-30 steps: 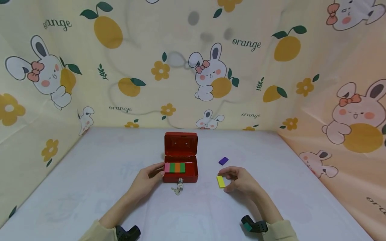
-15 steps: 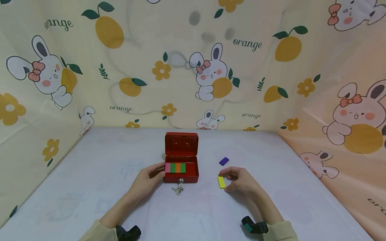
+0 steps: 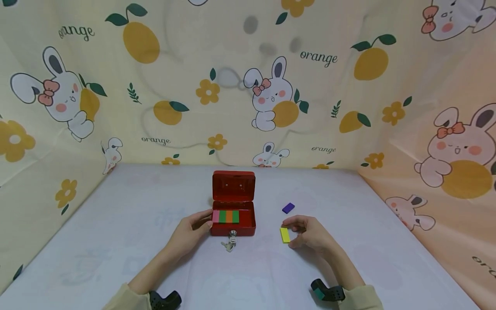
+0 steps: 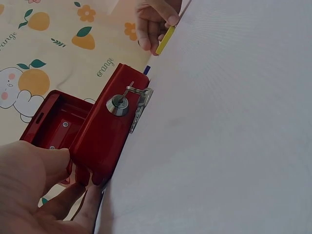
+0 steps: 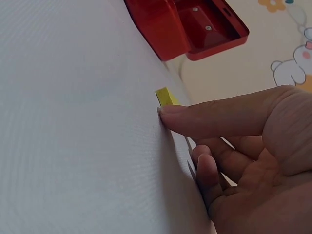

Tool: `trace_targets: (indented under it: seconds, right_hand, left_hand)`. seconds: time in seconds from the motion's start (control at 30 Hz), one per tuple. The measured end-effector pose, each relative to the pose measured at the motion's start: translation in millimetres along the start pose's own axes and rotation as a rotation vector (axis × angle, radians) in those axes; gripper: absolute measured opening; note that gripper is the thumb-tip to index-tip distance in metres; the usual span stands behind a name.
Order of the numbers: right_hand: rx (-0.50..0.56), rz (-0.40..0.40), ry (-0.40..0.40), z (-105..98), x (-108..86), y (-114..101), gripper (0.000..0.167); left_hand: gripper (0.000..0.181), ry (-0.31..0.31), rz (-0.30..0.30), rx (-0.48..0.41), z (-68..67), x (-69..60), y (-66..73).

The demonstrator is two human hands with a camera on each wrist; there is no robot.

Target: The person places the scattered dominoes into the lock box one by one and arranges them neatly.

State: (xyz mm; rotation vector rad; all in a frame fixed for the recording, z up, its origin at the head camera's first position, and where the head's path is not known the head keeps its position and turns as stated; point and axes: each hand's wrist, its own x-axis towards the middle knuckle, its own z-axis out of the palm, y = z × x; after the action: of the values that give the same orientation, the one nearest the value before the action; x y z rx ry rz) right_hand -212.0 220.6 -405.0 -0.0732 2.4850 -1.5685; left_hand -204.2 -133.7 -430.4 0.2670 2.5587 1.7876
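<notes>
An open red metal cash box (image 3: 248,218) stands on the table, its lid tipped back and keys (image 3: 228,246) hanging from the front lock. Pink, green and orange blocks (image 3: 229,216) lie in a row inside, at the left. My left hand (image 3: 188,230) touches the box's left wall with thumb and fingertips, not wrapped round it. To the right of the box, my right hand (image 3: 308,232) pinches a yellow block (image 3: 284,235) by its ends, thumb at the near end, at the table surface. Beyond it a purple block (image 3: 288,208) lies flat.
The white-covered table (image 3: 232,280) runs back to a patterned cloth backdrop (image 3: 232,116). A side cloth (image 3: 457,215) borders the table at the right. Dark wrist devices (image 3: 327,290) sit by both sleeves.
</notes>
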Motion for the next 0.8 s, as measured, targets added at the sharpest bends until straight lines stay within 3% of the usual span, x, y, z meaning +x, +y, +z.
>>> trace_targets:
  seconds: [0.8]
  right_hand:
    - [-0.014, -0.016, -0.001, -1.5, -2.8, -5.4, 0.051]
  left_hand:
    - [0.044, -0.003, 0.006, -0.032, 0.4, -0.6, 2.6]
